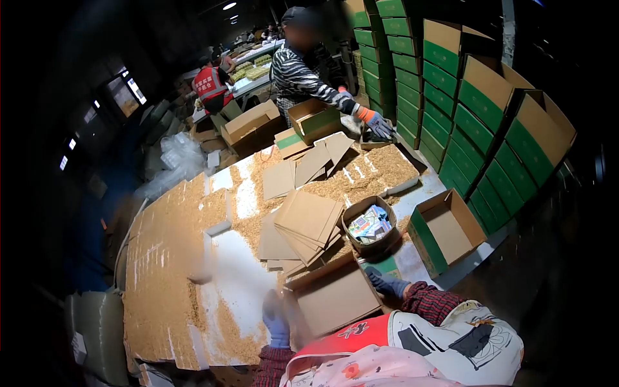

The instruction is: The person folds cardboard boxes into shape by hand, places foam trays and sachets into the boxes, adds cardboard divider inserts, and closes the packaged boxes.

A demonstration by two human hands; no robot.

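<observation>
Brown open-topped cardboard box point(335, 300) lies, in the head view, between the two gloved hands, its hollow side up. At its left wall the left hand point(276, 319), in a grey-blue knit glove, is too blurred to show how far its fingers are spread or whether it has hold of the cardboard. By the far right corner, the right hand point(385, 282), gloved alike, has its fingers loosely bent; whether they grip the wall or merely sit beside it, I cannot tell. Beyond the right hand stands a brown oval basket point(377, 249) of small printed cards point(369, 222); farther ahead of the left hand lie loose tan cardboard sheets point(306, 222). Light, even pressure on opposite walls would probably suit this box best, keeping the corners square and the thin sides unbent. The near wall is partly hidden by the wearer's red-and-pink clothing point(361, 364), and the fingertips are hard to make out.
</observation>
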